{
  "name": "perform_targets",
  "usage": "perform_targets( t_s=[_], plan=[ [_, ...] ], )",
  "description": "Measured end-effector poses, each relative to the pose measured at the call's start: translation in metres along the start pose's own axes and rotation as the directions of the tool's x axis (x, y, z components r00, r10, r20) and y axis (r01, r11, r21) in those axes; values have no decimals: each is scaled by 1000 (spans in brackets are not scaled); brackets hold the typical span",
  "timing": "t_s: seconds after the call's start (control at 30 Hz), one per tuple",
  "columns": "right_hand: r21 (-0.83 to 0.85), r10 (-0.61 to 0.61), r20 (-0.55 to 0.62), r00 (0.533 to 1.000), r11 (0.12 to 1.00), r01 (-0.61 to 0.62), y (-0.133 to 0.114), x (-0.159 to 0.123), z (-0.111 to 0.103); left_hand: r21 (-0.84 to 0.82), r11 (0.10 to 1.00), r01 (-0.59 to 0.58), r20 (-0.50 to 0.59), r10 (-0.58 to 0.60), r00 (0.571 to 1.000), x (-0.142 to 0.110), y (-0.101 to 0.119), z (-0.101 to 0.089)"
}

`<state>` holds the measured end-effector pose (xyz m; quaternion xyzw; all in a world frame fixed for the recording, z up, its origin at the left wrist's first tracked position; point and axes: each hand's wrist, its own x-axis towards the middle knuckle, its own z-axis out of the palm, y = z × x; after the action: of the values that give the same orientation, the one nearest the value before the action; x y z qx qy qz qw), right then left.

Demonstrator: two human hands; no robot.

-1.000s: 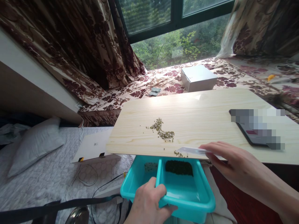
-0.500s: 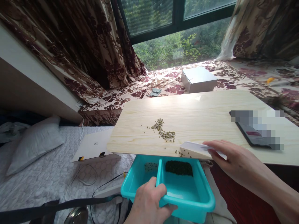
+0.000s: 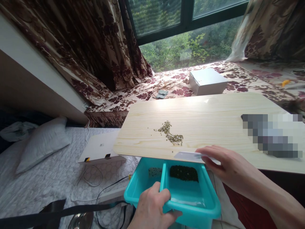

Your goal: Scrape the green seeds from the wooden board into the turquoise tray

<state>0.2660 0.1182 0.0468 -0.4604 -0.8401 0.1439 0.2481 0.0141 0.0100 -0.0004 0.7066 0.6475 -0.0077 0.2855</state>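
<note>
My left hand (image 3: 153, 203) grips the near rim of a turquoise plastic bin (image 3: 213, 203) where its divider meets the edge. The bin hangs just under the front edge of the wooden table (image 3: 214, 124). Its right compartment holds a dark mass of small grains (image 3: 184, 173); a few pale and dark bits (image 3: 154, 172) lie in the left one. In my right hand (image 3: 218, 159) is a thin, flat white scraper-like piece (image 3: 187, 155), lying along the table's front edge above the bin. Behind it, greenish-brown seeds or beans (image 3: 175, 138) are scattered in a winding heap.
A dark, partly blurred flat device (image 3: 271, 140) lies at the table's right. A white box (image 3: 208, 81) and a small folded grey cloth (image 3: 162, 94) rest on the flowered sill. To the left, a white carton (image 3: 100, 148), cables and a pillow (image 3: 45, 143) lie on the quilt.
The white piece has lifted and tilted, then come down flat at the table's edge, a little further left. The small group of seeds there no longer shows. My left hand keeps its hold.
</note>
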Motion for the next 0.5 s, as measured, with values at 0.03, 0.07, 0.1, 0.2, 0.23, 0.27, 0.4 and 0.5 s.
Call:
perform_targets(
  t_s=[0.03, 0.07, 0.1, 0.2, 0.23, 0.27, 0.4, 0.5],
  plan=[
    [-16, -8, -9, 1000, 1000, 8, -2, 4, 3, -1, 1000, 6, -8, -6, 1000, -1, -2, 0],
    [-35, -14, -17, 1000, 999, 14, -4, 8, 7, -2, 1000, 13, -13, -13, 1000, -2, -4, 0],
    [-50, -23, -17, 1000, 999, 22, -6, 10, 9, -4, 1000, 21, -13, -21, 1000, -2, -7, -1],
    [-37, -68, 40, 997, 997, 70, -7, 12, 11, -24, 999, 39, 29, -38, 999, -2, -13, -4],
    [-22, -82, 69, 994, 996, 83, -7, 11, 10, -35, 999, 42, 45, -40, 998, -2, -14, -6],
    [-8, -90, 90, 992, 996, 92, -5, 10, 8, -43, 998, 45, 54, -42, 998, -2, -15, -6],
    [-83, -43, -58, 997, 996, 38, 11, 17, 1, -53, 998, 33, 57, -30, 998, 1, -16, -5],
    [-178, -7, -124, 992, 984, -15, 27, 30, 3, -40, 999, 19, 65, -16, 998, 3, -15, -2]
  ],
)
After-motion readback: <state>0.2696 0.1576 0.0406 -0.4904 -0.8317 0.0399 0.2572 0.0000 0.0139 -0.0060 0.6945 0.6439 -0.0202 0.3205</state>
